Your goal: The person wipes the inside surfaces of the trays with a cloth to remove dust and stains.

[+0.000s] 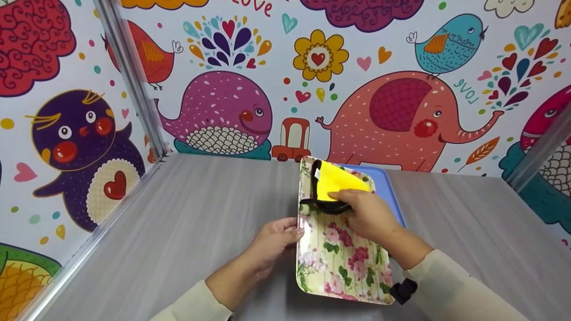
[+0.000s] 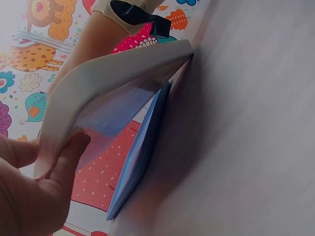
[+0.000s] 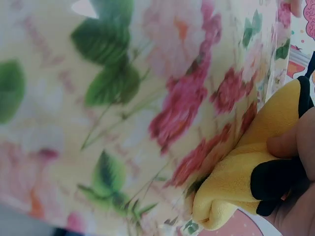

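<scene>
A floral tray (image 1: 312, 276) with pink flowers and green leaves is tilted up off the table. My left hand (image 1: 272, 243) pinches its left edge between thumb and fingers; the left wrist view shows the pale rim (image 2: 113, 69) in that grip. Against the upper part of the tray's face, my right hand (image 1: 372, 216) grips a yellow cloth (image 1: 341, 178) with black edging. In the right wrist view the bunched cloth (image 3: 231, 177) lies along the glossy flowered surface. Behind the floral tray, a blue tray (image 1: 388, 185) is partly hidden.
The grey table (image 1: 214, 200) spreads around both arms. At its back and sides stand panels (image 1: 285, 53) printed with cartoon animals, joined by metal corner posts. A black strap piece (image 1: 403, 290) shows by the right sleeve.
</scene>
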